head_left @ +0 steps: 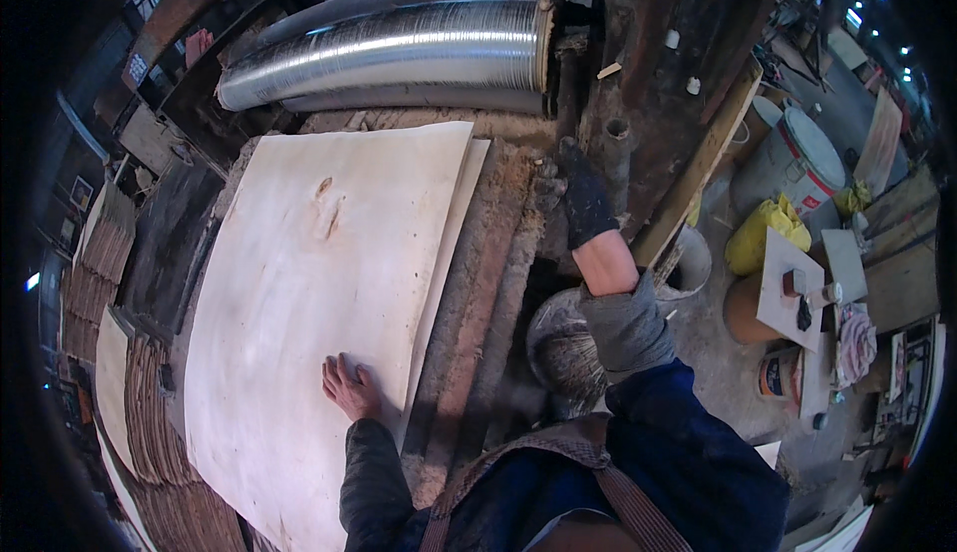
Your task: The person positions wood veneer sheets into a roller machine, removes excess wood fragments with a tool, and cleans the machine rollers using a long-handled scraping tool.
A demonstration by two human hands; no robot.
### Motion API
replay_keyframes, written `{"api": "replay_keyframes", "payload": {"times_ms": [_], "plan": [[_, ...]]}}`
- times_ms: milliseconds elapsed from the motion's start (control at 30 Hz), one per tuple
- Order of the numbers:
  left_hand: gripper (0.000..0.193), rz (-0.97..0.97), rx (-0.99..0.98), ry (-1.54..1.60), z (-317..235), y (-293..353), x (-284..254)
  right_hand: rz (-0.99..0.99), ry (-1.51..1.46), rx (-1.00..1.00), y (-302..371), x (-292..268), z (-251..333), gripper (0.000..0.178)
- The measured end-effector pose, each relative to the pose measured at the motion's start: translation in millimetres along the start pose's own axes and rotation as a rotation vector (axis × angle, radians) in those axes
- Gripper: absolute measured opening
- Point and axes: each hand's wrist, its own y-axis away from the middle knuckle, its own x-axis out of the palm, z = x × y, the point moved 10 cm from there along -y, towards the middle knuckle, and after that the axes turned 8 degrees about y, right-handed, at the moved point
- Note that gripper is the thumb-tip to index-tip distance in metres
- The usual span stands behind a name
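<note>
1. The left fingers are spreading slightly apart and resting flat on the top sheet (319, 283); the bare left hand (354, 392) is gripping nothing, well on the near side of the shiny roller (399, 48).
2. The gloved right hand (588, 198) is reaching beside the machine frame, just nearer than the roller's right end; whether its fingers are closing on anything, I cannot tell.
3. The top sheet is lying in front of the roller, overlapping a lower sheet (465, 188) whose right edge is showing; their edges are running out of line.
4. As for progress, both sheets are already lying laid out, their far edges appearing to stop short of the roller; lining up those edges is looking undone.
5. Stacked sheets (150, 392) are standing left of and nearer than the roller; whether they are finished or waiting is not showing.
6. A grey drum (788, 168) is standing right of the roller.
</note>
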Motion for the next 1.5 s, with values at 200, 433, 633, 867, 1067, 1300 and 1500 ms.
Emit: {"api": "replay_keyframes", "payload": {"times_ms": [200, 433, 633, 867, 1067, 1300, 1500], "plan": [[0.046, -0.035, 0.024, -0.008, 5, 3, -2, 0.015, -0.098, 0.023, -21, 25, 6, 0.026], [0.046, -0.018, 0.032, 0.007, -4, -9, 2, 0.382, -0.249, 0.162, -49, 32, 21, 0.026], [0.047, -0.023, 0.009, -0.002, 8, 3, 0, -0.213, 0.425, -0.188, 29, -30, -28, 0.027], [0.046, -0.032, 0.049, -0.010, -2, 2, -2, -0.259, 0.779, -0.438, 53, -62, -21, 0.033], [0.047, -0.036, 0.054, -0.004, -2, 2, -3, -0.159, 0.230, -0.112, 11, -48, -20, 0.032], [0.046, -0.035, 0.046, -0.005, -2, 1, 0, -0.303, 0.487, -0.141, -37, -42, 12, 0.031], [0.047, -0.022, 0.028, -0.005, -1, 2, 1, -0.068, 0.180, -0.124, -36, -37, 16, 0.026]]}}
